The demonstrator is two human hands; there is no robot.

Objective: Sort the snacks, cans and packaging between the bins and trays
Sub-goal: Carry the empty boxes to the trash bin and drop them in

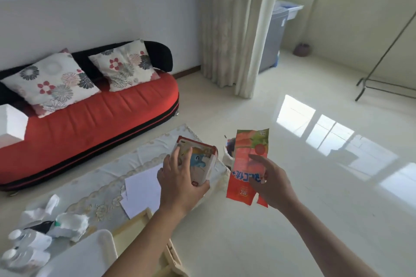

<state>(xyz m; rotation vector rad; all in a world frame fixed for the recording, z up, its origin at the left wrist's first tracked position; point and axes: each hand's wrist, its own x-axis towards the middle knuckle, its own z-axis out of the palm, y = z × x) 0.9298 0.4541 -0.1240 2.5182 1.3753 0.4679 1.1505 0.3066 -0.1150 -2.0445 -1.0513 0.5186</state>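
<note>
Left hand (180, 177) grip wrapped round a red-edged cartoon box (202, 162), held above the table (101, 186) edge. Right hand (273, 183) grip pinches a flattened red wrapper (243, 177), upright, over the floor (292, 220), just beside the box. White paper sheets (141, 189) on the table; red sofa (90, 123) behind.

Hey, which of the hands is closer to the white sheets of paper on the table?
Left. The left hand, gripping the cartoon carton, sits just beside the white sheets of paper; the right hand, holding the red wrapper, is farther right, over the floor.
</note>
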